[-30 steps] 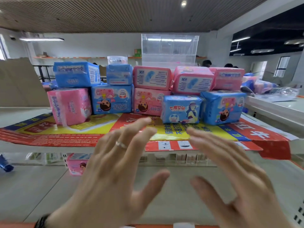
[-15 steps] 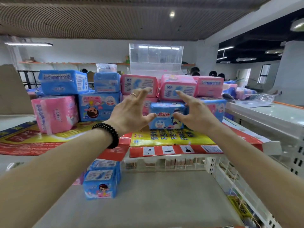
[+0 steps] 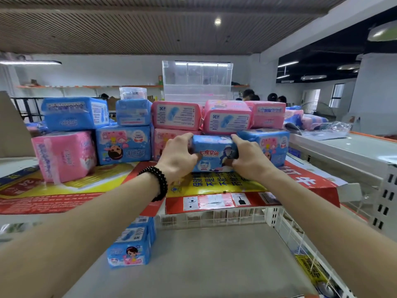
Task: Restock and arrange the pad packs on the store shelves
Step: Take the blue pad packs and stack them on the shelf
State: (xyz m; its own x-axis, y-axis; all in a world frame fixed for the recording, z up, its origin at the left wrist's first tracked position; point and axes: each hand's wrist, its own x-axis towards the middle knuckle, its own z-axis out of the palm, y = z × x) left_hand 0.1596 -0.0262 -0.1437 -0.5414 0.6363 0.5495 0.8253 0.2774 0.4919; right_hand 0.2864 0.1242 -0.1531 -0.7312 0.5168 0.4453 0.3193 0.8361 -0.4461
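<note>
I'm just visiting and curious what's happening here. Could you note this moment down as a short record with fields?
Place: store shelf covered with flattened cardboard
Action: person grips a small blue pad pack from both ends
Left hand: curled round the pack's left end, beaded bracelet on the wrist
Right hand: curled round its right end
Behind: pink and blue packs stacked in two layers
Lower shelf: blue packs standing near the left

A clear plastic organizer point(image 3: 196, 79) stands behind the stacks, beside a small clear tub point(image 3: 133, 92). Flattened red-and-yellow cardboard point(image 3: 219, 188) covers the shelf top. Far back, blurred heads point(image 3: 249, 94), perhaps seated people.
</note>
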